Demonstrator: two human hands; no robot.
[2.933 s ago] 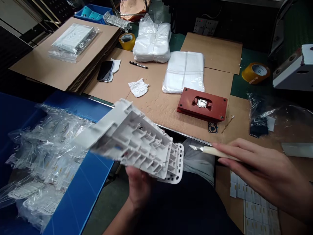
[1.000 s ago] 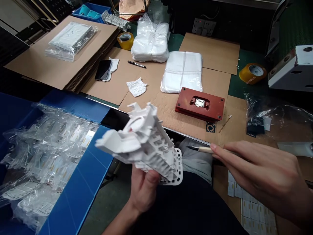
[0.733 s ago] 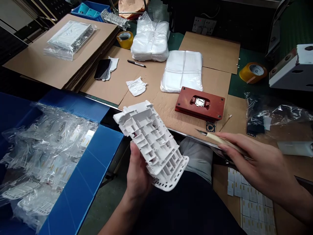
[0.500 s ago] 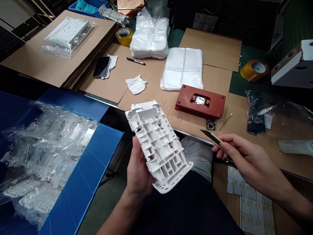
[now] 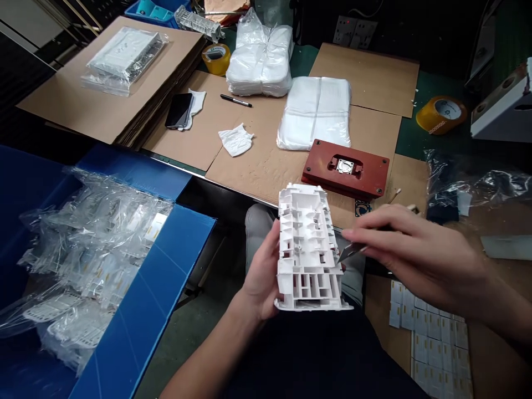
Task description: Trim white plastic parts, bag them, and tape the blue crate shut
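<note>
While the left hand (image 5: 260,277) grips a boxy white plastic part (image 5: 307,244) up in front of the brown cardboard-covered table (image 5: 249,172), the right hand (image 5: 413,252) pinches a slim grey-bladed knife (image 5: 351,252), tip right at the part's edge, can't tell if touching. Looks mid-job to me: this one's unbagged, white pieces (image 5: 75,330) in clear bags (image 5: 89,210) already sit in the blue bin (image 5: 162,277), how much is left I can't see. Part's all hard square cells, bags look crinkly and shiny
</note>
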